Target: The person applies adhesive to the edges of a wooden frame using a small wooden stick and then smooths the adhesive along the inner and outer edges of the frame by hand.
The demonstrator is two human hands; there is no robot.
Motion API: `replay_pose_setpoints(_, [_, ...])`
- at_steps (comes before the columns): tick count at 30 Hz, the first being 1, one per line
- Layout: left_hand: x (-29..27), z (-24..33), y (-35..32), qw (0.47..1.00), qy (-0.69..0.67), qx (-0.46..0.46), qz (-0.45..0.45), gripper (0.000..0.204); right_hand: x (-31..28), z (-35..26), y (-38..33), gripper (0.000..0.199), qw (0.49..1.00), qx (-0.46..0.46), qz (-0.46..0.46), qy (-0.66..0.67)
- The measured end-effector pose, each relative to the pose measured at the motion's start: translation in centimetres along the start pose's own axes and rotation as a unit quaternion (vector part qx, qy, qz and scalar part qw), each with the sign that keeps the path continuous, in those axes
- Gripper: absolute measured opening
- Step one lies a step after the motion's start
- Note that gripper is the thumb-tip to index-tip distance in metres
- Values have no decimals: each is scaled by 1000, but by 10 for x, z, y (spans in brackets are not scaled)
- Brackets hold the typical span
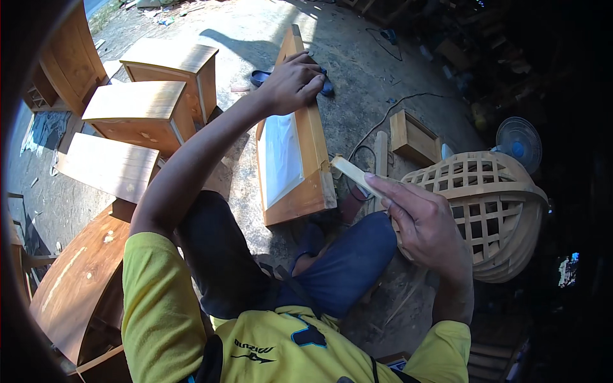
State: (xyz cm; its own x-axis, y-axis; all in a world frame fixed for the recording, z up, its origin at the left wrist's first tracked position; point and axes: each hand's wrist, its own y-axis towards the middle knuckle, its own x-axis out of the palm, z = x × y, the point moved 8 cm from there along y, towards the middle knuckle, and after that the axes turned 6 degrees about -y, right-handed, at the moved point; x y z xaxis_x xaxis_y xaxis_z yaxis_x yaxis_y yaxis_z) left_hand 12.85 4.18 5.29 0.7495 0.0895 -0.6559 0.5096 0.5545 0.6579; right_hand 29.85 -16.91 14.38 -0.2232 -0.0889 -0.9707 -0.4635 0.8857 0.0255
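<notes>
Reference: directions are read from the view centre, with 12 o'clock pointing away from the person.
Workpiece: wooden frame point(311, 147) with a white panel point(282, 159) set into it; located just off centre toward 12 o'clock, ahead of the knees, its long rail running between 12 and 5 o'clock.
Left grip: left hand point(294, 82) at 12 o'clock, fingers curled over the upper part of the frame and gripping it.
Right grip: right hand point(424, 223) at 4 o'clock, closed around a pale flat strip point(356, 173).
Strip tip: directed toward 10 o'clock, at the frame's rail; contact appears likely, though the small gap is hard to judge.
Lattice piece: rounded wooden lattice point(485, 220) at 3 o'clock, beyond the right hand.
Fan: round fan point(518, 145) at 2 o'clock, just behind the lattice.
Box: small wooden box point(414, 136) at 2 o'clock, on the floor point(239, 38).
Cabinets: wooden cabinet point(137, 105) at 10 o'clock, beside a second cabinet point(175, 60) nearer 11 o'clock.
Curved furniture: reddish-brown wooden piece point(83, 281) at 8 o'clock, with pale patches on its face.
Footwear: blue sandal point(258, 78) at 11 o'clock, on the floor near the left forearm.
</notes>
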Motion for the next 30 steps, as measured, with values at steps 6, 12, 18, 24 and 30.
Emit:
replay_pose_setpoints(6, [1,4,-4,999,-22,21,35,43,2,-11,8,39,997,-34,-22,-71])
replay_pose_setpoints(12, [3,5,0,999,-13,28,37,44,5,16,-5,42,998,-14,57,12])
replay_pose_setpoints(18, [-2,7,0,998,-29,36,40,44,29,18,-12,46,998,-32,42,22])
replay_pose_setpoints(24, [-3,2,-2,1000,-3,21,16,44,6,15,-14,43,993,-85,67,40])
replay_pose_setpoints(30, [-2,1,-3,1000,12,8,6,47,49,49,-14,38,902,130,-101,400])
